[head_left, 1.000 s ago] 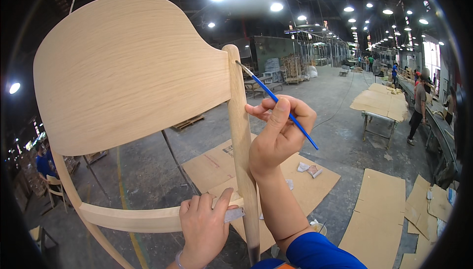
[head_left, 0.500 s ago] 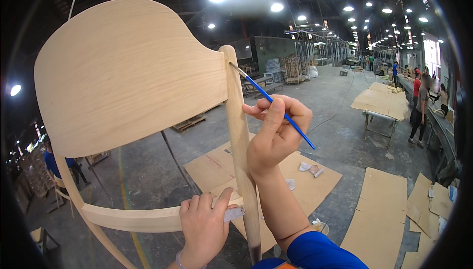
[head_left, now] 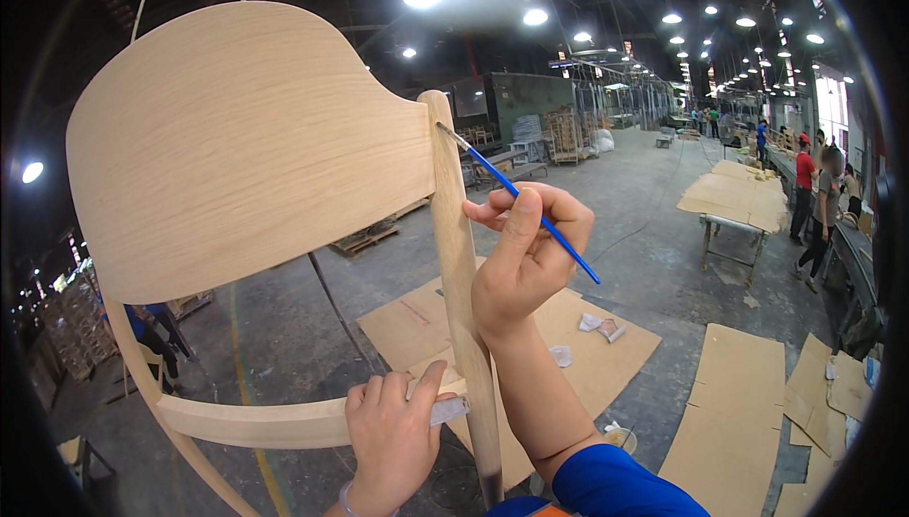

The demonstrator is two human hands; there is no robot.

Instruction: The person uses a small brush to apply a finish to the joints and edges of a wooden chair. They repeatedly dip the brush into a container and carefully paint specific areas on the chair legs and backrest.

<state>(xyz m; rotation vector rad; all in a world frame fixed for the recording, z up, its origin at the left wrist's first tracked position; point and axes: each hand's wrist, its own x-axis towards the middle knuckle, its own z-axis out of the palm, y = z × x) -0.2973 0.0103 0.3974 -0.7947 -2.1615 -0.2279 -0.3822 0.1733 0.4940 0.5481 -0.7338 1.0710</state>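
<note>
- Across a lamplit workshop (head_left: 535,96), grey concrete floor (head_left: 630,257)
- Left foreground: pale wooden chair (head_left: 256,152)
- Beneath, flat cardboard (head_left: 611,358)
- Right hand (head_left: 524,259) raised, fingertip against the chair's post (head_left: 453,252), pinching a blue paintbrush (head_left: 495,173), bristles (head_left: 445,130) near the post's top
- Left hand (head_left: 393,430) curled over the lower rail (head_left: 256,422), holding a greyish pad (head_left: 450,410)

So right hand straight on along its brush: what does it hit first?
The wooden post, near its top; the blue brush in the right hand points at it, tip apparently touching, though depth is unclear.
</note>
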